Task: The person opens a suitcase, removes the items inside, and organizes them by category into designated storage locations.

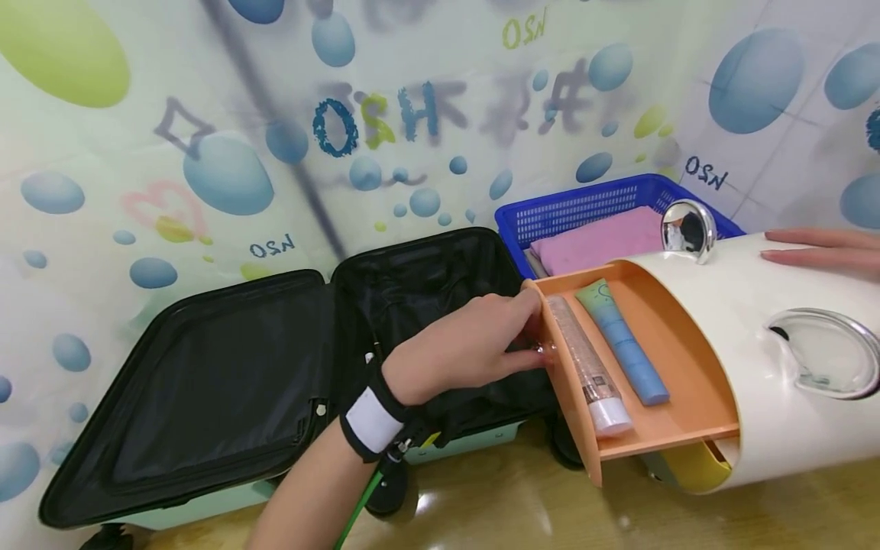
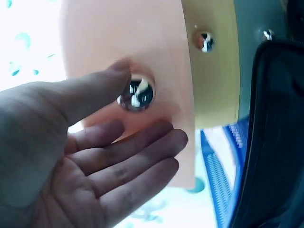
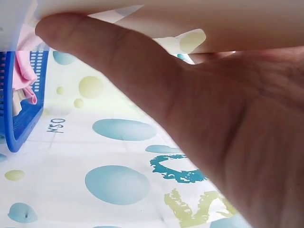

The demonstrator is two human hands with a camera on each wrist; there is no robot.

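My left hand (image 1: 474, 344) is at the front of a peach-orange drawer (image 1: 687, 359), thumb and index finger on either side of its round shiny knob (image 2: 137, 94); the other fingers lie loosely curved by the drawer front. Pulled out of a rounded white drawer cabinet (image 1: 749, 305), the drawer holds a clear, sparkly tube with a white cap (image 1: 591, 367) and a blue-green tube (image 1: 626, 344). My right hand (image 1: 825, 248) rests on the cabinet's top with straight fingers, partly cut off by the frame edge. In the right wrist view its thumb (image 3: 128, 57) lies along the cabinet.
An open suitcase (image 1: 227, 405) with black lining lies left of the cabinet. Behind stands a blue basket (image 1: 577, 206) with pink cloth (image 1: 605, 237). A yellow drawer (image 2: 213, 71) and a grey-blue drawer (image 2: 256, 61) sit below the orange one. Chrome rings (image 1: 687, 206) stick up from the cabinet.
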